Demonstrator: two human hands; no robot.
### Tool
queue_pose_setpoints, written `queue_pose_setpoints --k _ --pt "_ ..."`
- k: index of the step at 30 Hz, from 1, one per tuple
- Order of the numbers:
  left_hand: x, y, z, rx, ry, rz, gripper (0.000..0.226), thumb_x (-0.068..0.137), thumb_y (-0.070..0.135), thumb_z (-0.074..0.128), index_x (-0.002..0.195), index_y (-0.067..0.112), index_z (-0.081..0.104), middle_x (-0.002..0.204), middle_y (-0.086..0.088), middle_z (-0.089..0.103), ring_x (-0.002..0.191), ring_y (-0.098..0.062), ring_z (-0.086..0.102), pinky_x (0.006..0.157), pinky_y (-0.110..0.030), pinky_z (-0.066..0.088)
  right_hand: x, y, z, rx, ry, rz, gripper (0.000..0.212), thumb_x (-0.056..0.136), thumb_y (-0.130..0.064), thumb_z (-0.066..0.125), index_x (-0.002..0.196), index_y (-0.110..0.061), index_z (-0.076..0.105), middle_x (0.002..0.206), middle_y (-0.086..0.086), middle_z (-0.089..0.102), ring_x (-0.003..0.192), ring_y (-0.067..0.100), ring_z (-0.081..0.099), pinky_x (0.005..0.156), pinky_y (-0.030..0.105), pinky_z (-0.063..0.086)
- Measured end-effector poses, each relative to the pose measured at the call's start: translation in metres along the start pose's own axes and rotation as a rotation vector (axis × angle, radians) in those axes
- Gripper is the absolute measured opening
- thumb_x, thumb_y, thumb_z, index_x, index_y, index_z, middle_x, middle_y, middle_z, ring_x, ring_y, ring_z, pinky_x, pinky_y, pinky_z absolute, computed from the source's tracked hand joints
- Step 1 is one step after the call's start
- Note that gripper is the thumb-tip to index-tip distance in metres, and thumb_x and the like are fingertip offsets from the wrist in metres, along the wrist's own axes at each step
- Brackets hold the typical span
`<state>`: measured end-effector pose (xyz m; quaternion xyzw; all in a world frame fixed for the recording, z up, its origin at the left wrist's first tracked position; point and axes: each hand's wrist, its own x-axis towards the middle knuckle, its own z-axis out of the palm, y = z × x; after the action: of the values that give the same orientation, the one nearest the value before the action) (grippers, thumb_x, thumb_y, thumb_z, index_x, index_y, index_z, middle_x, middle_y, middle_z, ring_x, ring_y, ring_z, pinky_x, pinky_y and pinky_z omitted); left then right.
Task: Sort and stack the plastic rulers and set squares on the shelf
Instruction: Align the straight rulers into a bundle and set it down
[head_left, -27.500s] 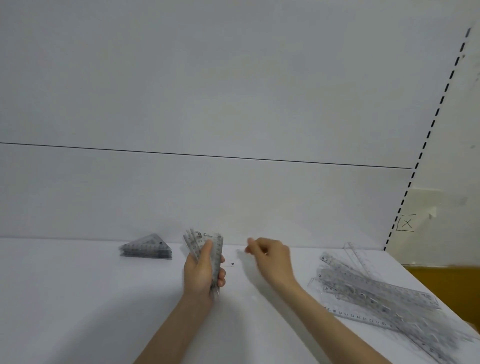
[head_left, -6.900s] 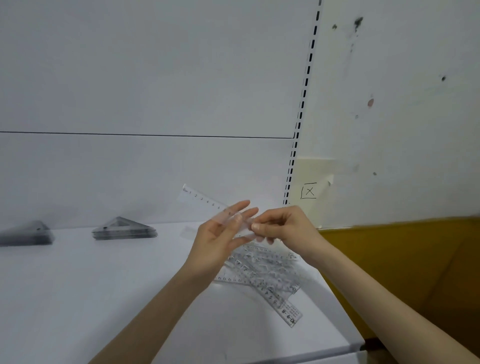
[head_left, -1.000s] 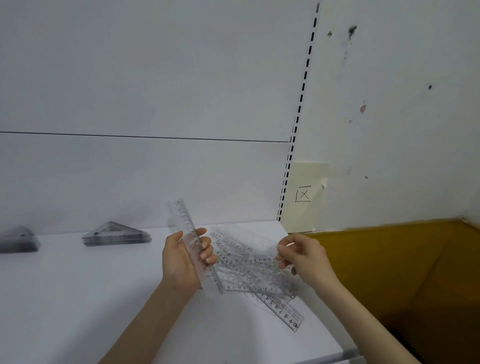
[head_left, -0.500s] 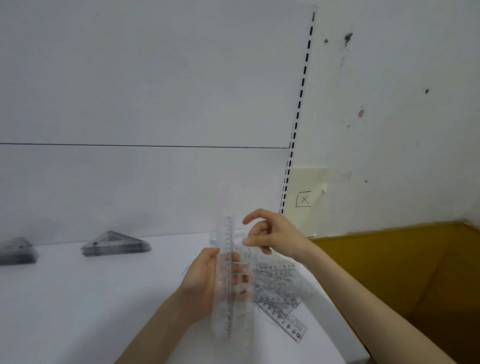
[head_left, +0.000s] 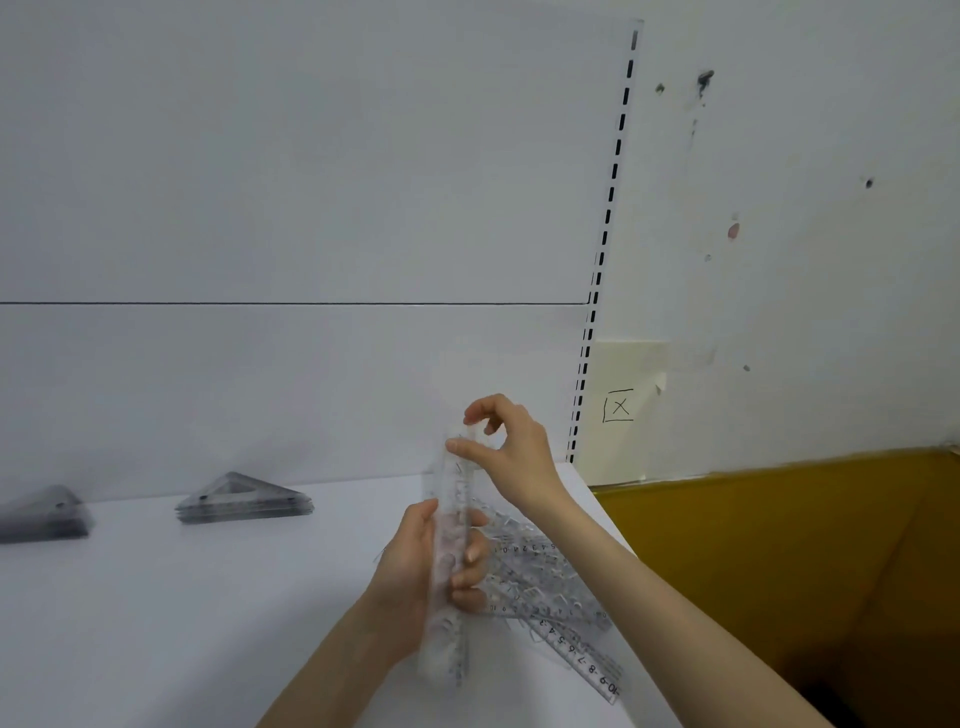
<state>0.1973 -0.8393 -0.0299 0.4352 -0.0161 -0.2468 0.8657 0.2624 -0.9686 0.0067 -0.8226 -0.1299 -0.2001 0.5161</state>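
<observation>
My left hand (head_left: 418, 564) grips a bundle of clear plastic rulers (head_left: 450, 642) upright above the white shelf (head_left: 182, 623). My right hand (head_left: 511, 457) is at the bundle's top end, thumb and curled index finger pinching it. A loose pile of clear rulers (head_left: 553, 590) lies on the shelf just right of my left hand, one reaching toward the front edge. Two neat stacks of clear set squares stand at the back of the shelf: one stack (head_left: 244, 500) left of centre, the other stack (head_left: 44, 517) at the far left.
The shelf ends on the right just past the ruler pile, beside a slotted upright (head_left: 605, 234). Beyond it are a marked white wall, a paper label with an X (head_left: 618, 406) and a yellow-brown surface (head_left: 779, 545) below.
My right hand has risen from the loose pile to the top end of the bundle. My left hand has turned the rulers from slanted to upright.
</observation>
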Motion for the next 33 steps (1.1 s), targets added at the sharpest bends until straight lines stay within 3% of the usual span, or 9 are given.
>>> queue_pose_setpoints --k 5,9,12,15,17,19,21,26,33 --pt "0.006 -0.001 -0.004 -0.052 0.049 0.016 0.059 0.096 0.057 0.023 0.086 0.007 0.051 0.05 -0.002 0.037 0.03 -0.008 0.025 0.033 -0.01 0.024 0.001 0.006 0.006 -0.04 -0.107 0.088 0.028 0.087 -0.032 0.069 0.11 -0.016 0.068 0.102 -0.01 0.065 0.077 -0.006 0.056 0.067 0.004 0.04" --pt "0.008 0.0 -0.006 -0.082 0.124 0.061 0.054 0.097 0.056 0.025 0.08 0.01 0.049 0.045 0.001 0.034 0.028 -0.006 0.023 0.033 -0.009 0.022 0.0 0.0 -0.003 -0.134 -0.204 0.03 0.035 0.096 -0.035 0.055 0.128 -0.02 0.058 0.117 -0.005 0.062 0.091 0.004 0.059 0.076 0.009 0.041" --pt "0.01 0.006 -0.012 -0.122 0.216 0.173 0.051 0.099 0.053 0.026 0.077 0.011 0.047 0.045 0.003 0.032 0.029 -0.006 0.023 0.032 -0.01 0.021 -0.019 -0.004 -0.03 -0.225 -0.2 0.03 0.026 0.095 -0.033 0.057 0.115 -0.019 0.063 0.099 -0.008 0.064 0.077 0.0 0.059 0.07 0.015 0.043" --pt "0.011 0.01 -0.017 -0.16 0.255 0.226 0.048 0.099 0.049 0.026 0.077 0.011 0.045 0.046 0.002 0.033 0.03 -0.008 0.023 0.033 -0.012 0.022 -0.06 0.001 -0.059 -0.453 -0.461 0.106 0.027 0.078 -0.05 0.072 0.086 -0.024 0.068 0.081 -0.013 0.066 0.068 -0.003 0.057 0.063 0.017 0.046" --pt "0.011 0.011 -0.018 -0.186 0.243 0.233 0.045 0.097 0.046 0.027 0.076 0.011 0.045 0.046 0.001 0.034 0.03 -0.008 0.025 0.034 -0.013 0.022 -0.083 0.005 -0.068 -0.727 -0.623 0.13 0.045 0.067 -0.062 0.074 0.096 -0.028 0.065 0.093 -0.013 0.063 0.08 0.004 0.057 0.061 0.018 0.041" --pt "0.01 0.011 -0.017 -0.199 0.222 0.234 0.043 0.095 0.044 0.029 0.075 0.01 0.047 0.046 0.0 0.035 0.03 -0.009 0.026 0.036 -0.013 0.023 -0.092 0.01 -0.069 -0.894 -0.647 0.054 0.057 0.067 -0.064 0.073 0.11 -0.029 0.061 0.104 -0.012 0.058 0.089 0.007 0.052 0.06 0.017 0.034" --pt "0.01 0.011 -0.018 -0.194 0.218 0.243 0.042 0.094 0.043 0.031 0.075 0.009 0.048 0.047 0.0 0.036 0.031 -0.01 0.026 0.037 -0.013 0.024 -0.092 0.014 -0.068 -0.832 -0.604 0.035 0.053 0.07 -0.058 0.075 0.112 -0.028 0.062 0.1 -0.013 0.058 0.089 0.007 0.052 0.06 0.015 0.033" --pt "0.008 0.01 -0.021 -0.18 0.247 0.259 0.039 0.094 0.041 0.033 0.078 0.009 0.047 0.049 -0.001 0.036 0.033 -0.011 0.027 0.038 -0.015 0.025 -0.087 0.026 -0.064 -0.504 -0.482 0.212 0.033 0.067 -0.036 0.085 0.089 -0.027 0.061 0.085 -0.013 0.059 0.078 0.009 0.053 0.067 0.022 0.043" --pt "0.007 0.013 -0.022 -0.214 0.248 0.282 0.037 0.093 0.04 0.034 0.077 0.009 0.047 0.048 -0.001 0.037 0.032 -0.011 0.028 0.037 -0.014 0.025 -0.079 0.028 -0.069 -0.173 -0.205 0.302 0.012 0.076 -0.014 0.08 0.076 -0.017 0.068 0.067 0.0 0.072 0.062 0.008 0.065 0.057 0.02 0.05"
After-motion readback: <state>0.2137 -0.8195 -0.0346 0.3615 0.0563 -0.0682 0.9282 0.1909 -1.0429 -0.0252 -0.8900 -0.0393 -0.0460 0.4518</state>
